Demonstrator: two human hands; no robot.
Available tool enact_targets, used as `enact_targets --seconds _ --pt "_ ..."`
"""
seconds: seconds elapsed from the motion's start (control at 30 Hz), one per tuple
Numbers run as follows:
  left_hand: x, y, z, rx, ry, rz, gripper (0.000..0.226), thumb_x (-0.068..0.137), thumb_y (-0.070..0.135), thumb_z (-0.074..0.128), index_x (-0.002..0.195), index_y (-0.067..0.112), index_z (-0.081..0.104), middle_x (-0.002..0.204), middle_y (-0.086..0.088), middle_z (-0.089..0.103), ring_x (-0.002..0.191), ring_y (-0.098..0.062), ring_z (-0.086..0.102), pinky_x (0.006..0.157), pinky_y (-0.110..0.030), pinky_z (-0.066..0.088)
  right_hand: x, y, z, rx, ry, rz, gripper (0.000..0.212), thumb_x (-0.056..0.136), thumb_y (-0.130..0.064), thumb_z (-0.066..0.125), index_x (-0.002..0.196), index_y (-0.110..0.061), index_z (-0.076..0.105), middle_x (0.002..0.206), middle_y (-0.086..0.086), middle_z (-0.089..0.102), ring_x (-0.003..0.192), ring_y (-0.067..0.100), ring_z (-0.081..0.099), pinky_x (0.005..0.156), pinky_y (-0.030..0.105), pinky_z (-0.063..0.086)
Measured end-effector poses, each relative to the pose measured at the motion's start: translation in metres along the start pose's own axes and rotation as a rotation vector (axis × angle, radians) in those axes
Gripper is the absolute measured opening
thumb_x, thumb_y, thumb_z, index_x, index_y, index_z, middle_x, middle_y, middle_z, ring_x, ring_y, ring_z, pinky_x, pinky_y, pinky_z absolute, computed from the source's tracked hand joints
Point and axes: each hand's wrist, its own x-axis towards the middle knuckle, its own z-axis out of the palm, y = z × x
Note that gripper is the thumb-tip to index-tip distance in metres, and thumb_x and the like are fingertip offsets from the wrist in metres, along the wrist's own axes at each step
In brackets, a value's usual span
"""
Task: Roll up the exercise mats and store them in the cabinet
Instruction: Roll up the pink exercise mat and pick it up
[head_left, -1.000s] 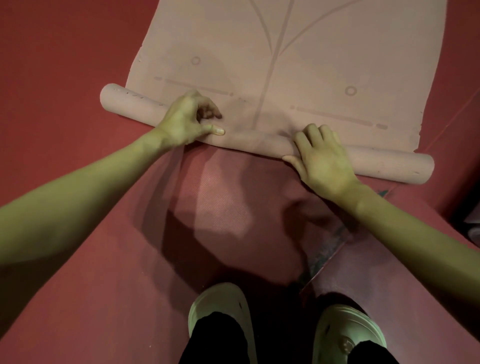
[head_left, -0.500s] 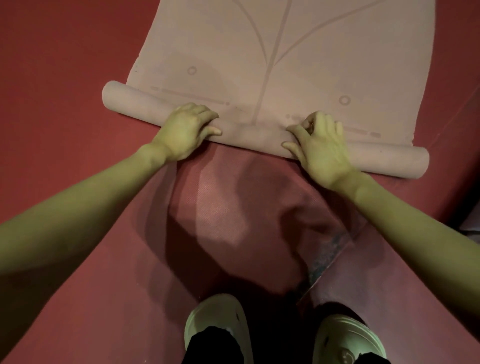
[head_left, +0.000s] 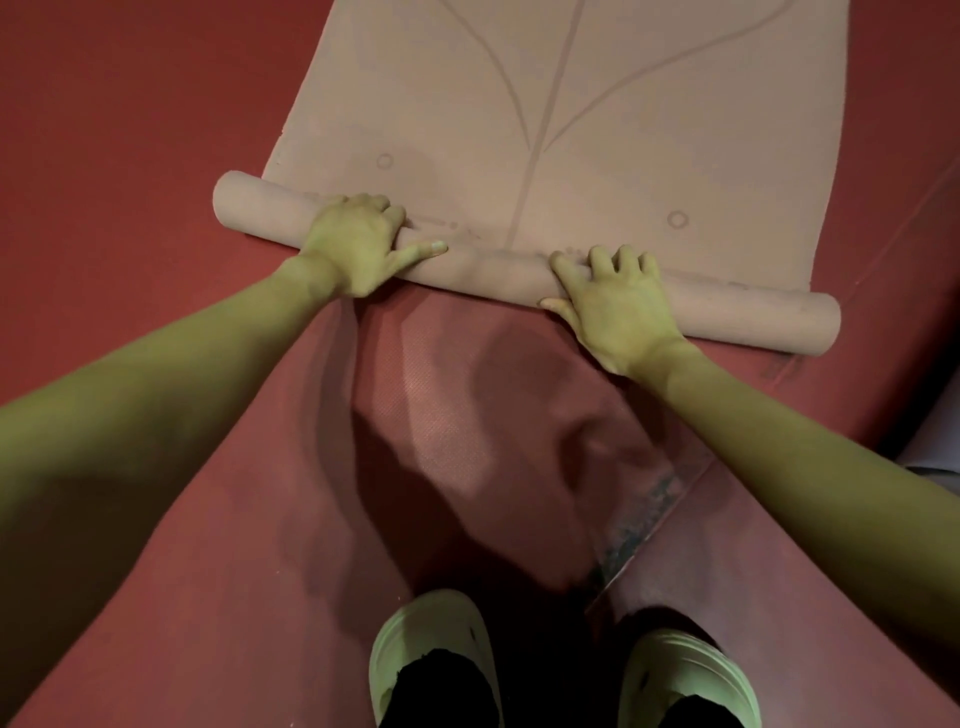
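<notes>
A pale pink exercise mat (head_left: 571, 104) with printed lines and small circles lies flat on the red floor, stretching away from me. Its near end is wound into a slim roll (head_left: 493, 270) that lies slantwise, the left end farther from me than the right. My left hand (head_left: 358, 244) grips the roll left of its middle, fingers curled over the far side and thumb lying along the top. My right hand (head_left: 618, 306) grips it right of the middle, fingers hooked over the top and thumb on the near side. Both ends of the roll stick out past my hands.
Red padded flooring (head_left: 156, 130) surrounds the mat. A worn seam (head_left: 639, 514) runs diagonally at the lower right. My two pale shoes (head_left: 431, 654) (head_left: 691, 675) stand at the bottom edge. Something light-coloured (head_left: 935, 462) shows at the right edge.
The roll has moved forward over the flat mat and covers more of the printed marks. Both hands shifted along with it and regripped over its top.
</notes>
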Motion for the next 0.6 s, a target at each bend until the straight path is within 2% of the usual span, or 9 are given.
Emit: enact_targets --seconds 0.1,0.2,0.27,0.43,0.6 --pt "-0.014 0.001 0.001 0.036 -0.034 0.032 0.099 0.072 0.082 0.007 0.104 0.007 0.064 0.102 -0.019 0.065 0.1 -0.036 0.059 0.089 -0.043 0.041 -0.018 -0.005 -0.002 0.057 0.064 -0.029 0.05 0.094 -0.051 0.035 0.123 -0.014 0.052 0.089 0.021 0.061 0.071 0.038 0.055 0.064 0.042 0.043" --pt "-0.052 0.014 0.008 0.035 -0.012 0.056 0.097 0.072 0.081 0.009 0.11 0.012 0.066 0.1 -0.018 0.067 0.099 -0.036 0.062 0.085 -0.041 0.042 -0.054 -0.014 0.0 0.054 0.112 -0.085 0.046 0.093 -0.05 0.04 0.124 -0.016 0.047 0.093 0.018 0.063 0.072 0.036 0.057 0.063 0.041 0.044" --pt "-0.079 0.027 0.012 0.03 -0.021 0.075 0.094 0.074 0.08 0.009 0.108 0.013 0.066 0.097 -0.017 0.068 0.095 -0.035 0.064 0.082 -0.039 0.043 -0.079 -0.021 -0.001 0.093 0.084 -0.094 0.048 0.092 -0.051 0.039 0.124 -0.017 0.049 0.096 0.017 0.063 0.075 0.037 0.058 0.066 0.042 0.045" --pt "-0.124 0.043 0.025 0.034 -0.086 0.082 0.092 0.076 0.081 0.008 0.101 0.015 0.065 0.095 -0.014 0.069 0.092 -0.034 0.065 0.08 -0.039 0.045 -0.122 -0.039 0.004 0.138 -0.045 -0.068 0.056 0.088 -0.051 0.038 0.117 -0.011 0.064 0.102 0.018 0.066 0.084 0.041 0.062 0.07 0.043 0.049" --pt "-0.137 0.052 0.032 -0.024 -0.055 -0.047 0.082 0.082 0.078 0.021 0.1 0.007 0.059 0.099 -0.018 0.06 0.093 -0.037 0.056 0.08 -0.045 0.041 -0.124 -0.041 0.005 0.157 -0.078 -0.094 0.054 0.087 -0.05 0.04 0.115 -0.012 0.066 0.099 0.016 0.067 0.086 0.04 0.063 0.069 0.041 0.05"
